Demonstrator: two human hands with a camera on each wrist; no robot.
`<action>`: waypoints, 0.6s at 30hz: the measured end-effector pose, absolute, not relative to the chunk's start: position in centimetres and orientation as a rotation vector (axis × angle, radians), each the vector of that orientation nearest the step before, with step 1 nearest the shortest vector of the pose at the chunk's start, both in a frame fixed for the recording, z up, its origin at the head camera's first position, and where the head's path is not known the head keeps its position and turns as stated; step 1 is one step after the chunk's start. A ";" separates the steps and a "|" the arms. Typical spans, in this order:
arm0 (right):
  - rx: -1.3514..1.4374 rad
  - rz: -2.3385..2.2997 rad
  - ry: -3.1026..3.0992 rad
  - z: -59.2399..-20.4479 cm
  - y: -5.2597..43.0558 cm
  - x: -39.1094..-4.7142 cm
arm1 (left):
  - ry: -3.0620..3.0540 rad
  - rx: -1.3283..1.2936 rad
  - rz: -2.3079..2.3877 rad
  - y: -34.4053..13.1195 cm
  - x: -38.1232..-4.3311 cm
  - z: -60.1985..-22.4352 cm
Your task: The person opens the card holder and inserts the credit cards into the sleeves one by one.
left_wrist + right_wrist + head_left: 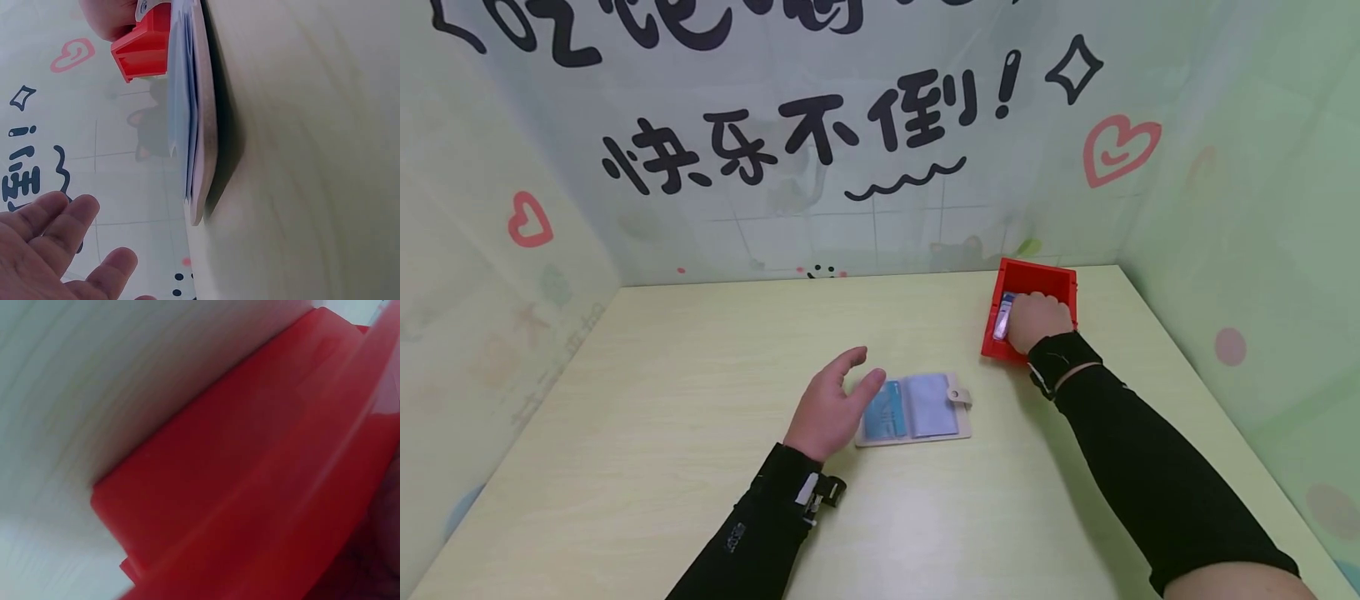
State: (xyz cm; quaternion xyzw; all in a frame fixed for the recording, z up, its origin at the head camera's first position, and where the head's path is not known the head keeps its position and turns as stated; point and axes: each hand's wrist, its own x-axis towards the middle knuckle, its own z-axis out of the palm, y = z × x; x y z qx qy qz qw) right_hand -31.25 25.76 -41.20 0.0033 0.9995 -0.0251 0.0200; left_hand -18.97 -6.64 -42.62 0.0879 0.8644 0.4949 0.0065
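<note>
Has a red box (1037, 277) at the far right of the bench (700, 375), with a small purple-and-white packet (1002, 318) inside. Reaches the right hand (1039, 320) down into it, beside the packet; cannot tell its grip, with fingers hidden. Holds the left hand (829, 410) open beside an unfolded card holder (931, 408) with a snap strap (958, 396). Shows a lettered backdrop (850, 237) behind.

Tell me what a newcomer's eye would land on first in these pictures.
Probably the bright red box at the back right of the table, with the person's right grip down inside it. Next would come the bold black lettering across the back wall, then the open card holder lying beside the left grip.
</note>
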 end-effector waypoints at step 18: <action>0.061 -0.237 3.106 -40.6 25.5 -31.1 | 2.719 0.273 1.560 -6.7 -18.9 -42.9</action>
